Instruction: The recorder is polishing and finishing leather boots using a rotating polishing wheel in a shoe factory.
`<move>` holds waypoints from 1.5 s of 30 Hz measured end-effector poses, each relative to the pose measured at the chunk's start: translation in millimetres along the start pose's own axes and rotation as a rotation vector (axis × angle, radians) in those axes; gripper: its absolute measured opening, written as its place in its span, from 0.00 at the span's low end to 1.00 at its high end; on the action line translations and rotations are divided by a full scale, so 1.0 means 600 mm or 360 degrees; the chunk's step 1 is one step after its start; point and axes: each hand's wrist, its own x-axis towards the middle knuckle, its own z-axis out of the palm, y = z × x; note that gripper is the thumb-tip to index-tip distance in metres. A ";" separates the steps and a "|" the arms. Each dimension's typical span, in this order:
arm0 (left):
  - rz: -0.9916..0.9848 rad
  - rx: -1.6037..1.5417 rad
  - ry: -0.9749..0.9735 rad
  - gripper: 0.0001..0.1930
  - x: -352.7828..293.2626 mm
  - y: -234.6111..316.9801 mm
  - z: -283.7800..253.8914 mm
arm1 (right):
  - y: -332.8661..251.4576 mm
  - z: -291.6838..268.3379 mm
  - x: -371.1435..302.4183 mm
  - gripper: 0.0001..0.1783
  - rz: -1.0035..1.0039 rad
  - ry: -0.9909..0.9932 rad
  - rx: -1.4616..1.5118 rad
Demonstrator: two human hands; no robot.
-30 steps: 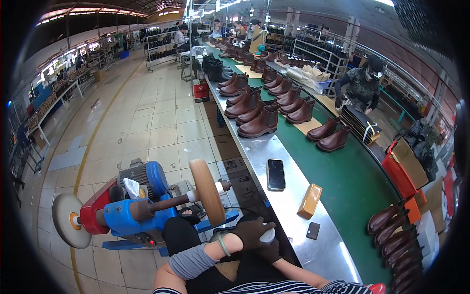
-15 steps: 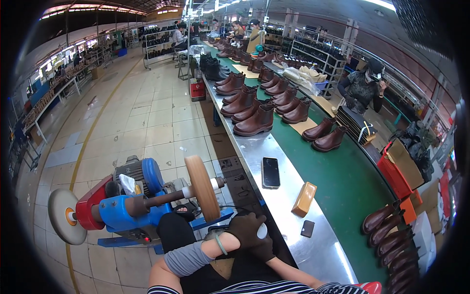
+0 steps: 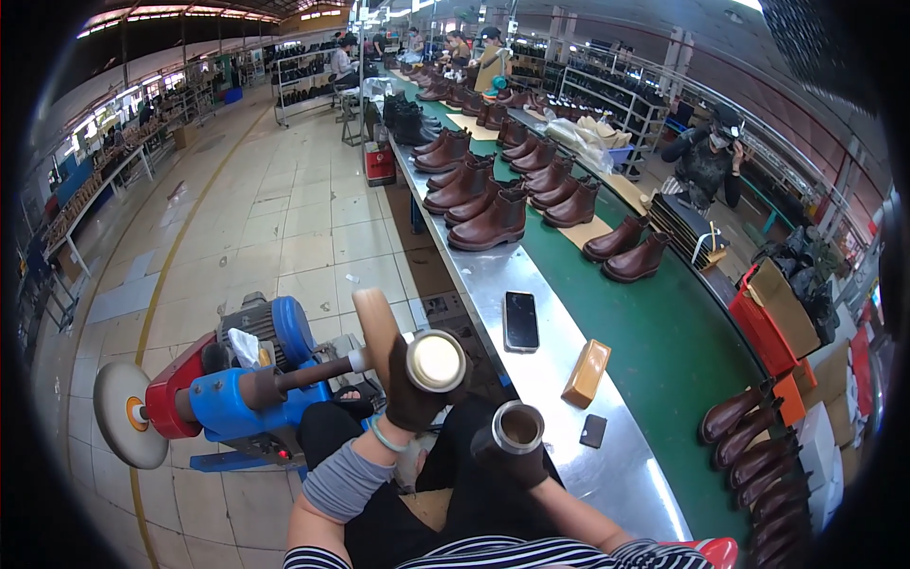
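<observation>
I found the uncovered round container [image 3: 519, 427] grasped in my gloved right hand [image 3: 519, 465], its metal rim uppermost and a brownish interior showing, above my lap and near the edge of the tabletop [image 3: 607, 484]. My gloved left hand [image 3: 415, 400], its grip likewise closed around a round cream-faced piece [image 3: 436, 360] with a metal rim, was held apart from it, to the left. If the two pieces belonged together, I judged their separation complete; setting either down was not yet done, and how much the container held could not be established. The brown wheel [image 3: 377, 327] of the blue machine [image 3: 227, 396] was noted immediately beside my left hand; contact could not be ruled out, and I considered it the chief obstruction on that side. Beyond my right hand, the metal tabletop carried a phone [image 3: 521, 321], an amber block [image 3: 587, 373] and a small dark flat piece [image 3: 593, 431]. Brown boots [image 3: 488, 223] stood in rows farther along, some on the green surface [image 3: 630, 327] alongside.
</observation>
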 end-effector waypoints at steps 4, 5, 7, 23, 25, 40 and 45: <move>0.0145 -0.0114 0.0281 0.42 -0.006 0.036 0.022 | -0.002 -0.026 0.042 0.27 -0.0140 -0.0024 -0.0546; 0.0152 -0.0203 0.0302 0.42 -0.009 0.044 0.026 | -0.004 -0.031 0.046 0.34 -0.0179 -0.0124 -0.0793; 0.0232 -0.0327 0.0566 0.42 -0.011 0.056 0.028 | -0.008 -0.039 0.052 0.36 -0.0084 -0.0171 -0.0178; 0.0133 0.0072 0.0321 0.41 -0.011 0.028 0.027 | -0.144 -0.100 0.141 0.25 -0.0333 -0.0180 0.0534; 0.0128 0.0096 0.0623 0.42 -0.009 0.020 0.030 | -0.162 -0.104 0.155 0.27 -0.0670 -0.0182 0.0493; 0.0218 0.0508 0.0847 0.44 -0.006 0.014 0.030 | -0.263 -0.128 0.224 0.28 -0.1443 -0.0103 0.0295; 0.0146 0.0512 0.0741 0.43 -0.003 0.023 0.038 | -0.292 -0.142 0.234 0.26 -0.1427 -0.0122 0.0249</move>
